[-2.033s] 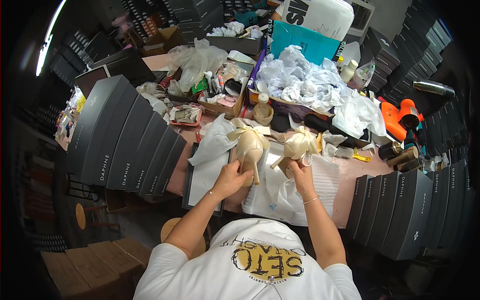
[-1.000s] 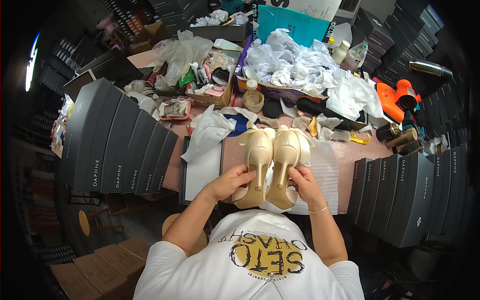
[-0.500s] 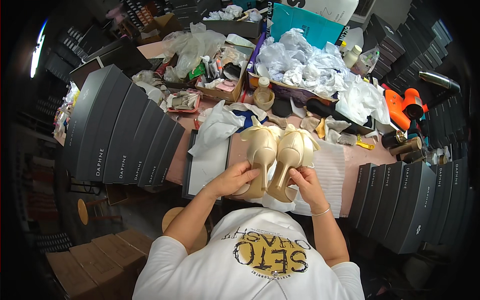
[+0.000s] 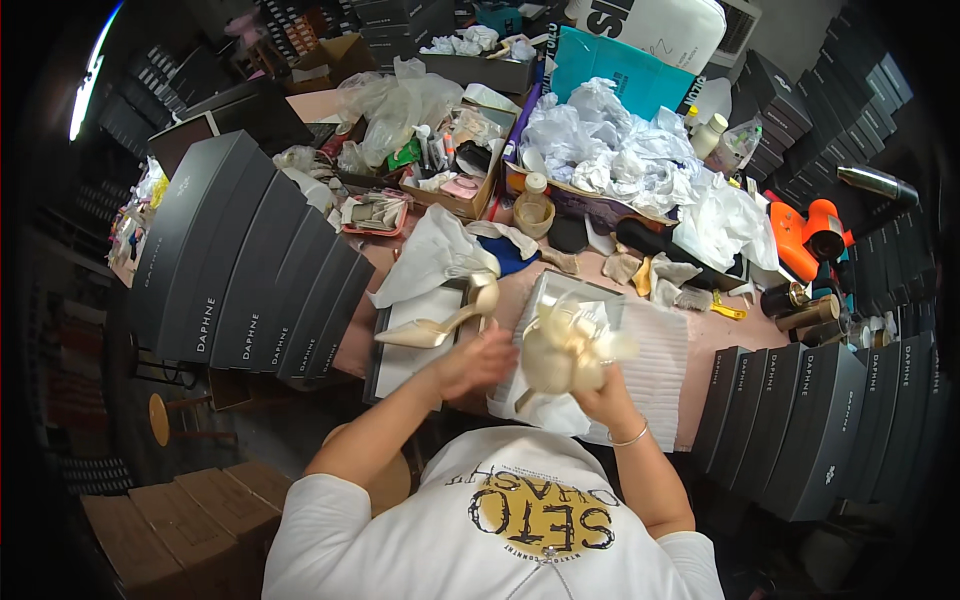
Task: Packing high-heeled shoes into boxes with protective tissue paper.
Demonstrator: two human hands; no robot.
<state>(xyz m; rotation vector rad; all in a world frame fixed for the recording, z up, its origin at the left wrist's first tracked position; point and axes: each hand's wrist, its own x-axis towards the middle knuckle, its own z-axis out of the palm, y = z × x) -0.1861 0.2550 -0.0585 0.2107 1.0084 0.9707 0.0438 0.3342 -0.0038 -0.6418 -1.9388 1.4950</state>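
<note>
A cream high-heeled shoe (image 4: 425, 330) lies on its side over the white-lined shoe box (image 4: 377, 375) at the left front of the table. Just right of it is my left hand (image 4: 478, 362), empty, its slightly blurred fingers stretched out. My right hand (image 4: 606, 402) grips the matching high-heeled shoe (image 4: 560, 362), which is smeared by motion; a pale bow shows at its back. Beneath this held shoe are a grey tray-like box part (image 4: 540, 295) and white tissue paper (image 4: 550, 413).
Dark shoe boxes stand in rows at the left (image 4: 195, 260) and right (image 4: 790, 410). Crumpled white paper (image 4: 610, 135) fills a box at the back. A glue jar (image 4: 534, 208), a yellow-handled brush (image 4: 728, 311) and an orange heat gun (image 4: 795, 235) lie beyond my hands. Ribbed white padding (image 4: 655, 365) covers the table's right front.
Both hands held the pair of shoes together. One shoe now lies over the left box, released by my left hand; my right hand keeps the other, turned differently.
</note>
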